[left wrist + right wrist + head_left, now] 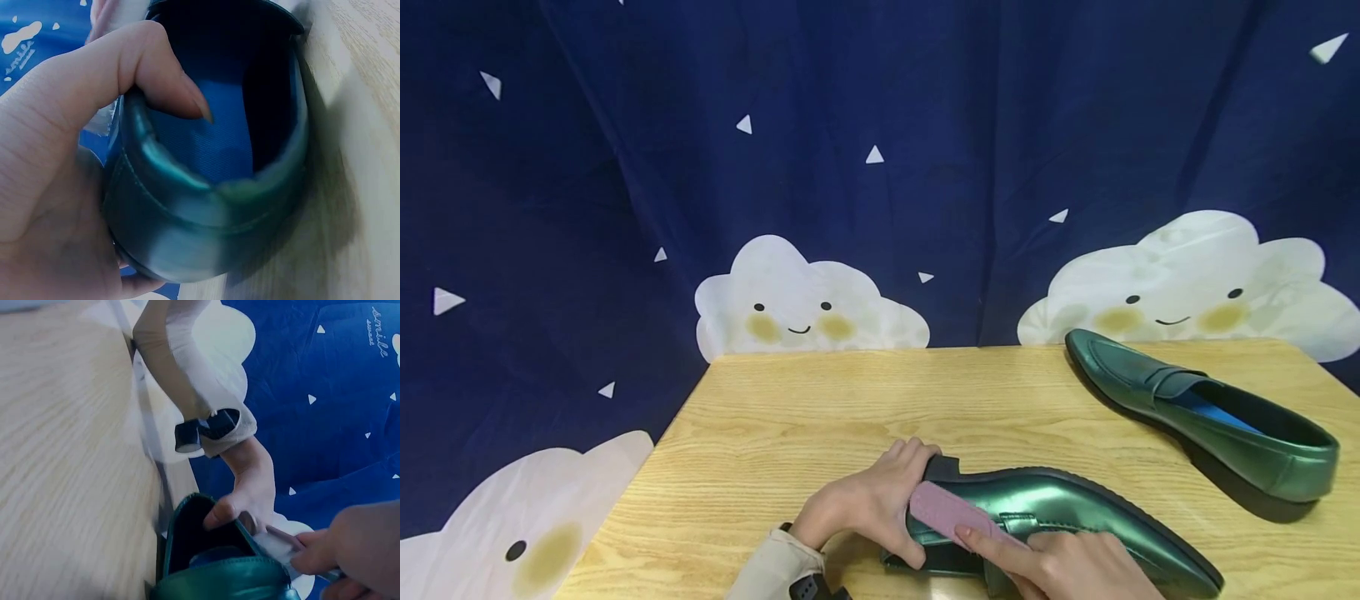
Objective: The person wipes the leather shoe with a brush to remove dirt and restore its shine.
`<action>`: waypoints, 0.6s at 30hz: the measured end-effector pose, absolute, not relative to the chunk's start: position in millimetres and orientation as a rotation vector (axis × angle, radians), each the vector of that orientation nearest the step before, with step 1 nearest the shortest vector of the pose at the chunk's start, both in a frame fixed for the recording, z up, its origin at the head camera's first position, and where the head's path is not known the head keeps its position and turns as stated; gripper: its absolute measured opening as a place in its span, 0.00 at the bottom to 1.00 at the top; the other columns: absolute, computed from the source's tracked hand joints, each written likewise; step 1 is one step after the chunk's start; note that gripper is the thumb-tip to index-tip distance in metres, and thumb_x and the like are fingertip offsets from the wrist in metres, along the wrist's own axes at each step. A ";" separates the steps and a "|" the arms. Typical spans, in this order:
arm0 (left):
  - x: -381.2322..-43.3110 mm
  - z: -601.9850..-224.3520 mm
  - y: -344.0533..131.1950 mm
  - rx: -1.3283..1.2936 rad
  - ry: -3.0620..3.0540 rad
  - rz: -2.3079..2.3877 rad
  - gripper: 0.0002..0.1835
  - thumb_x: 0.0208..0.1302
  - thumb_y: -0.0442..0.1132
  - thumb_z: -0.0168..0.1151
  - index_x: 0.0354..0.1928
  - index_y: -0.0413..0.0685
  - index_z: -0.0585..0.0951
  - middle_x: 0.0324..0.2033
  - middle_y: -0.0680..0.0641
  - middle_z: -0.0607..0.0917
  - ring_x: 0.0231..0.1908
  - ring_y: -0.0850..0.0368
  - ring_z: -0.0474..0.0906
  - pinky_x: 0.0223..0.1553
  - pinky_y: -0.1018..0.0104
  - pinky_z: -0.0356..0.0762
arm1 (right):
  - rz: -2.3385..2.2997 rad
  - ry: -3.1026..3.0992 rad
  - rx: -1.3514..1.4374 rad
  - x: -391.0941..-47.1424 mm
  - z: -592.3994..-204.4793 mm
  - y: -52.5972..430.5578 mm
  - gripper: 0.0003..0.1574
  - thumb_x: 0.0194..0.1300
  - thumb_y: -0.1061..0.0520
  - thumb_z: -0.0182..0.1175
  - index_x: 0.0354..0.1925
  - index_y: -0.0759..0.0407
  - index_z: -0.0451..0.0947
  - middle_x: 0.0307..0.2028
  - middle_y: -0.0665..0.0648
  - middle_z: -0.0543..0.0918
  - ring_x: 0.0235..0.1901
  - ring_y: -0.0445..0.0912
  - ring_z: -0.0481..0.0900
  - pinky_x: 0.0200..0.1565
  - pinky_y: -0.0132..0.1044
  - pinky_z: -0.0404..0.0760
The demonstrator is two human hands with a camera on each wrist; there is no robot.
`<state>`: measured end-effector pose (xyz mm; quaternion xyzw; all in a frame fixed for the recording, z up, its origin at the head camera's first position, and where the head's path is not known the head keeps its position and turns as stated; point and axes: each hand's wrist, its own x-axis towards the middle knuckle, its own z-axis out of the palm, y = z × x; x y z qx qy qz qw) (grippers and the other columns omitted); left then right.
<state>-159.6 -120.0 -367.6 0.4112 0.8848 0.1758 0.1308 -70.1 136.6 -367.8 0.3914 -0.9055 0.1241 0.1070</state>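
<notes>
**Green loafer held on its side under a pink brush**

The green loafer (1052,492) lies tipped on its side over the near part of the worktop (820,400), its toe to the right and its dark sole turned away from the person. Its upper is a metallic green with a smooth, glossy face that catches bright streaks of light. A stitched band crosses the vamp, a seam curves round the back, and the toe narrows to a slim, rounded tip. The sole edge looks finely ridged, and the heel (942,467) is a black block. Inside, a blue insole (219,137) shows a fine woven-looking texture.

The left hand (868,504) grips the back of the loafer, thumb hooked into the opening and fingers round the outside. The right hand (1075,567) holds the pink brush (951,510), index finger laid along its flat, oblong back; its pale bristles are blurred, beside the shoe's opening.

A matching shoe (1247,450) stands upright at the right, toe pointing away. The worktop has a light, streaked wood grain; behind it hangs dark blue cloth (850,67) printed with white clouds and triangles.
</notes>
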 end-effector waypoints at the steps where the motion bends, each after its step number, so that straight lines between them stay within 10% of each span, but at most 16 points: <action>1: -159.7 -367.6 -120.0 1.192 2.568 0.516 0.56 0.37 0.50 0.75 0.68 0.41 0.57 0.52 0.54 0.65 0.51 0.63 0.59 0.57 0.69 0.64 | 0.359 -2.675 1.121 -70.5 -366.9 137.5 0.42 0.58 0.53 0.66 0.68 0.32 0.65 0.17 0.36 0.48 0.14 0.30 0.44 0.16 0.25 0.50; 11: -158.4 -368.0 -119.8 1.207 2.596 0.481 0.57 0.37 0.50 0.77 0.68 0.40 0.56 0.52 0.53 0.66 0.51 0.63 0.60 0.57 0.69 0.64 | 0.354 -2.700 1.190 -67.9 -367.9 132.7 0.34 0.62 0.38 0.61 0.66 0.30 0.67 0.18 0.36 0.47 0.14 0.29 0.43 0.15 0.24 0.50; 18: -159.8 -369.0 -119.5 1.219 2.584 0.490 0.55 0.36 0.50 0.76 0.68 0.43 0.57 0.52 0.54 0.65 0.50 0.63 0.59 0.56 0.70 0.63 | 0.386 -2.749 1.038 -71.8 -366.2 138.7 0.45 0.56 0.60 0.66 0.68 0.33 0.64 0.16 0.36 0.50 0.14 0.30 0.46 0.16 0.26 0.50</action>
